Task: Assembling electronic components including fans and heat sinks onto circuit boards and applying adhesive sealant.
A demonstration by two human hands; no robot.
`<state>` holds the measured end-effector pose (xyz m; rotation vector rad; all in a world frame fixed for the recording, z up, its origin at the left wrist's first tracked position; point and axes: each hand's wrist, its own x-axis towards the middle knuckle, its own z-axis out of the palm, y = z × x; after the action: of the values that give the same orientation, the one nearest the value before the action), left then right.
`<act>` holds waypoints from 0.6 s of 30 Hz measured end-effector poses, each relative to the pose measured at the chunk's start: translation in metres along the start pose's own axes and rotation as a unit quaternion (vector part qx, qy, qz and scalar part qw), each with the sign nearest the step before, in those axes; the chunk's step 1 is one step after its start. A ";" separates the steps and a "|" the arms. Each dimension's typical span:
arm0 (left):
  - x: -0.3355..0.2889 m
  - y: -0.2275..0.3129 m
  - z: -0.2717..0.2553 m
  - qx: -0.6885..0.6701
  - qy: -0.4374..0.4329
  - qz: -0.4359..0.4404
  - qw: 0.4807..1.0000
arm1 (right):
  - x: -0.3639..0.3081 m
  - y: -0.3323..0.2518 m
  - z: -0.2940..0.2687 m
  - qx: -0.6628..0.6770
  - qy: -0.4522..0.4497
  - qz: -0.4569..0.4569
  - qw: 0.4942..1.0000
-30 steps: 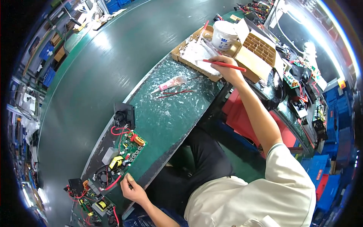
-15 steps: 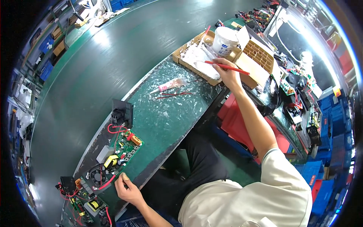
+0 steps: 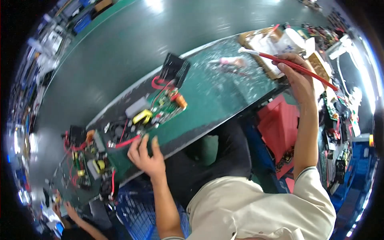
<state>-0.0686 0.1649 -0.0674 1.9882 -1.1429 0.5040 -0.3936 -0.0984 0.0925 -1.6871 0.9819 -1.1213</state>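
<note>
My right hand [image 3: 297, 76] grips a slim red stick [image 3: 294, 66] whose white tip looks coated in paste; it points left over the bench, beside the cardboard tray [image 3: 275, 72] of white paste. My left hand [image 3: 149, 157] has its fingers spread, with fingertips at the near edge of a green circuit board [image 3: 170, 108]. Whether they touch it I cannot tell. This board carries a copper coil, a yellow transformer [image 3: 143, 116] and a thick red wire [image 3: 127, 141]. A black finned part [image 3: 175, 71] stands at its far end, joined by red wires.
A blurred glue tube [image 3: 233, 61] lies on the paste-stained bench [image 3: 208, 108]. Behind the tray is a white tub [image 3: 291, 40]. More wired boards [image 3: 90, 160] sit at the left. Another person's hands [image 3: 66, 210] show at lower left. A blue crate [image 3: 138, 204] stands below the bench.
The view has shifted, blurring the scene. My right hand has lifted the red stick's tip out of the paste tray. My left hand's fingers have spread and reached toward the board.
</note>
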 end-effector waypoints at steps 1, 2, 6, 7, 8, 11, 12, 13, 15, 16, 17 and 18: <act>0.004 0.002 -0.001 -0.005 0.019 0.022 1.000 | -0.005 0.002 0.012 -0.041 -0.045 0.006 0.998; 0.009 0.006 -0.004 0.011 0.014 0.053 0.998 | -0.013 -0.003 0.042 -0.054 -0.082 -0.035 0.995; 0.023 0.019 0.007 0.086 -0.044 0.083 0.992 | -0.042 -0.019 0.127 0.012 -0.228 -0.050 0.972; 0.022 0.019 0.012 0.103 -0.084 0.063 0.989 | -0.046 -0.022 0.140 -0.039 -0.237 -0.076 0.968; 0.022 0.021 0.015 0.118 -0.124 0.044 0.984 | -0.050 -0.025 0.150 -0.091 -0.246 -0.105 0.959; 0.019 0.016 0.021 0.123 -0.120 0.050 0.984 | -0.054 -0.020 0.168 -0.153 -0.240 -0.177 0.942; 0.018 0.016 0.021 0.115 -0.115 0.049 0.985 | -0.055 -0.017 0.172 -0.168 -0.237 -0.192 0.937; 0.017 0.013 0.022 0.102 -0.108 0.048 0.988 | -0.060 -0.018 0.178 -0.126 -0.232 -0.186 0.946; 0.015 0.012 0.022 0.089 -0.100 0.045 0.990 | -0.065 -0.014 0.179 -0.140 -0.232 -0.186 0.944; 0.015 0.014 0.022 0.089 -0.106 0.044 0.989 | -0.066 -0.013 0.179 -0.152 -0.227 -0.189 0.943; 0.014 0.015 0.022 0.089 -0.112 0.043 0.989 | -0.067 -0.011 0.180 -0.154 -0.228 -0.189 0.943; 0.014 0.015 0.022 0.088 -0.112 0.042 0.989 | -0.067 -0.009 0.183 -0.162 -0.229 -0.187 0.941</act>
<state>-0.0747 0.1356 -0.0652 2.1994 -1.3652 0.4457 -0.2384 0.0084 0.0419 -2.3434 0.5787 -0.7562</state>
